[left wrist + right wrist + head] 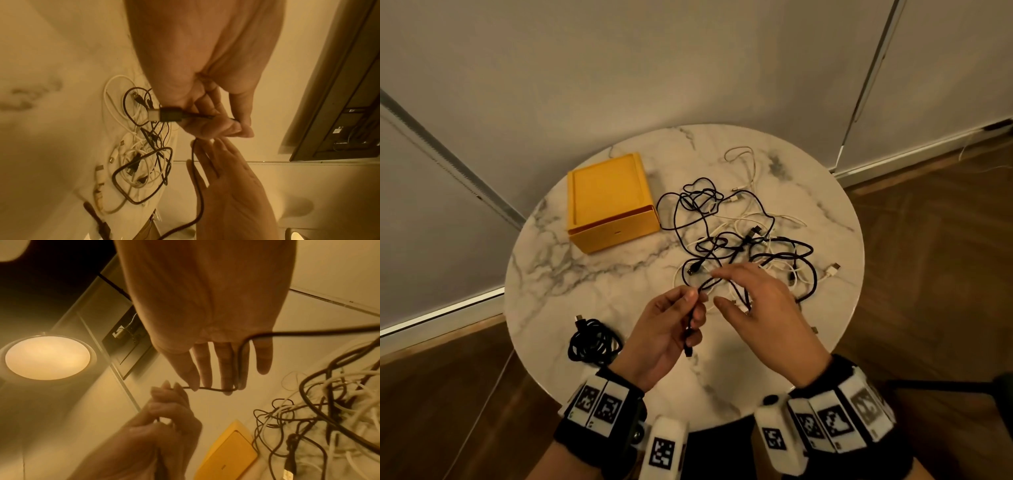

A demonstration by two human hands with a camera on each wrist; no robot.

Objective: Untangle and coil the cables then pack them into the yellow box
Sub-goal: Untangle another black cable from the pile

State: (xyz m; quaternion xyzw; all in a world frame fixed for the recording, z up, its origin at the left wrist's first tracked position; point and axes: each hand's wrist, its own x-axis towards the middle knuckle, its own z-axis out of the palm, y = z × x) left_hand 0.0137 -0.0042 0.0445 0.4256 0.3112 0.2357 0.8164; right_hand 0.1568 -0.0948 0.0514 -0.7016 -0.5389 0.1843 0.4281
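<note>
My left hand (690,301) pinches a black cable (690,329) just behind its USB plug (164,113), which hangs below the fingers. That cable runs on to my right hand (753,301), which is open with straight fingers; the cable bends round its fingertips (226,386) and passes between two fingers. Both hands hover over the table's near side. Behind them lies a tangle of black and white cables (739,240). The yellow box (613,205) stands at the back left. A coiled black cable (594,342) lies at the front left.
The round marble table (585,274) stands in a corner, with white walls behind and wood floor on both sides. A loose white cable (743,161) lies at the back right. A lit round lamp (47,356) shows in the right wrist view.
</note>
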